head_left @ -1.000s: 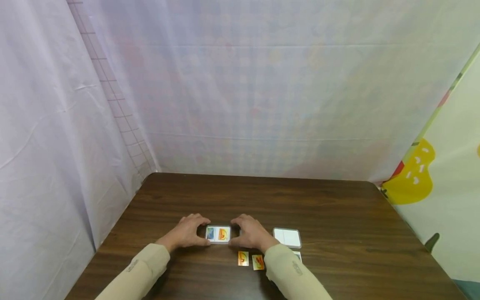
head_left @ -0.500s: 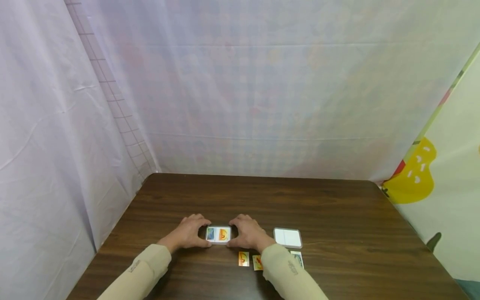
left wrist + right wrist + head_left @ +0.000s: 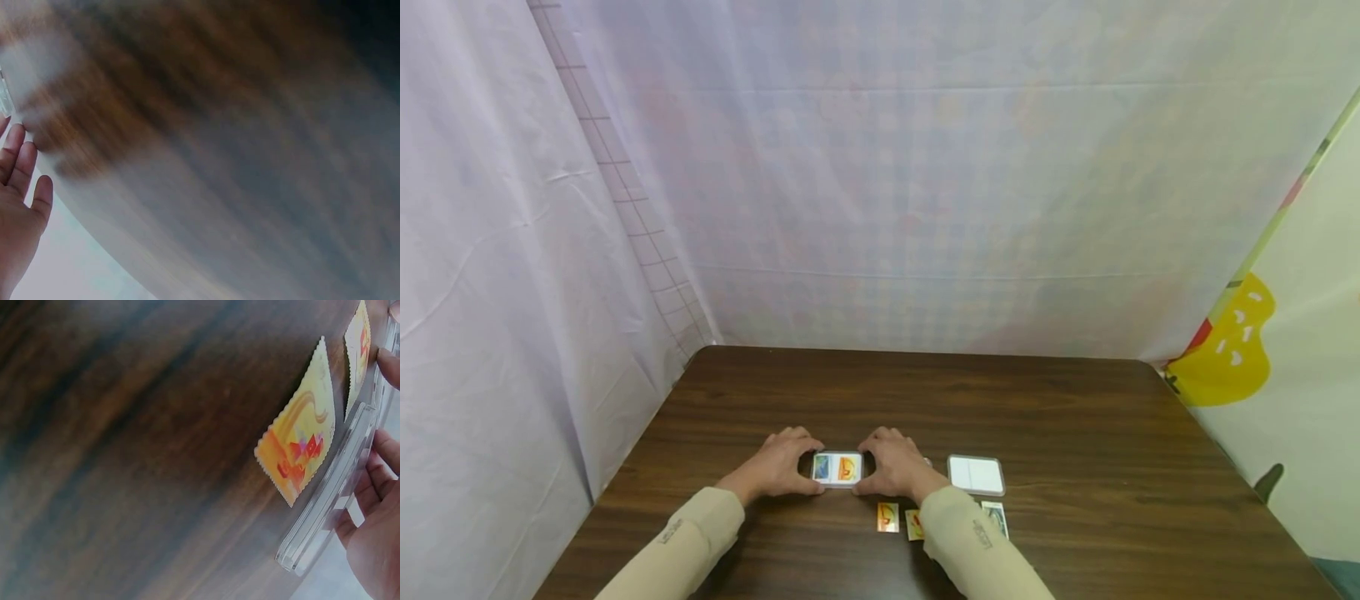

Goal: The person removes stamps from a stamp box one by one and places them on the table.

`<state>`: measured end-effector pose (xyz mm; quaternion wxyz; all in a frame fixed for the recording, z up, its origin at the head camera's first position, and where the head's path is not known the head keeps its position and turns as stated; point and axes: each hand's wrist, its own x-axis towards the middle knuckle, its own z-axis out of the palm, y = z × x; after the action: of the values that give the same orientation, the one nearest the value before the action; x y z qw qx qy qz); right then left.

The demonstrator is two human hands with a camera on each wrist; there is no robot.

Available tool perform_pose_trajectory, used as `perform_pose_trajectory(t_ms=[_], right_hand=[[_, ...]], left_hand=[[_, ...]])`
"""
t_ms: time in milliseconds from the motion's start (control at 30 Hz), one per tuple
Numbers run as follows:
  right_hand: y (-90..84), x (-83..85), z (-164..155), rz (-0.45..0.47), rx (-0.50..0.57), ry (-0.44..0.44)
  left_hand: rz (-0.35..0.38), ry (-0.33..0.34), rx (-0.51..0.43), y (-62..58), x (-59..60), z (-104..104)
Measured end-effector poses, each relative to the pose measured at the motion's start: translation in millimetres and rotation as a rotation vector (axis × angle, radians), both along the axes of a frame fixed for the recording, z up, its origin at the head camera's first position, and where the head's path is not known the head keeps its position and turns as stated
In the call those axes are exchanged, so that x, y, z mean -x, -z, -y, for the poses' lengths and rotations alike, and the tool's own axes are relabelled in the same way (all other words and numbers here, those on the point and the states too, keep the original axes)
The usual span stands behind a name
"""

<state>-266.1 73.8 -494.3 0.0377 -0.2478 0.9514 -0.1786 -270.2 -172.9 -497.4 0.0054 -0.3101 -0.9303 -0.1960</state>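
Observation:
A small clear plastic case (image 3: 837,468) lies flat on the dark wooden table (image 3: 1060,417), with colourful stamps showing inside it. My left hand (image 3: 784,463) grips its left end and my right hand (image 3: 889,465) grips its right end, fingers curled over the edges. In the right wrist view the case's clear rim (image 3: 328,500) sits against my right hand (image 3: 375,531), beside an orange-yellow stamp (image 3: 300,447) with toothed edges. The left wrist view is blurred; only my left hand (image 3: 19,206) shows at its lower left.
A second clear case with a white inside (image 3: 975,475) lies to the right of my right hand. Loose stamps (image 3: 887,517) lie just in front of the right wrist, with another stamp (image 3: 996,518) nearer the white case. Pale curtains close in the table.
My right forearm has shifted a little left, uncovering the stamp below the white case. Both hands have stayed on the ends of the case, pressed slightly closer together.

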Motion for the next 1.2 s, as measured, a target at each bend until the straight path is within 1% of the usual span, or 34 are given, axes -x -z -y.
perform_pose_trajectory(t_ms=[167, 400, 633, 900, 1200], right_hand=[[-1.5, -0.6, 1.3, -0.002, -0.01, 0.0], [-0.8, -0.5, 2.6, 0.004, -0.014, 0.007], [-0.2, 0.1, 2.7, 0.006, -0.02, 0.009], [-0.2, -0.1, 3.2, -0.004, -0.023, 0.007], [-0.4, -0.3, 3.2, -0.01, -0.02, 0.007]], left_hand=[[0.012, 0.004, -0.006, 0.2, 0.6, -0.6], [-0.004, 0.013, -0.003, 1.7, 2.2, -1.0], [0.023, 0.011, -0.004, 1.5, 3.3, -3.0], [0.013, 0.008, -0.011, 0.6, 3.1, -3.3], [0.03, 0.007, -0.023, 1.1, 3.8, -3.2]])
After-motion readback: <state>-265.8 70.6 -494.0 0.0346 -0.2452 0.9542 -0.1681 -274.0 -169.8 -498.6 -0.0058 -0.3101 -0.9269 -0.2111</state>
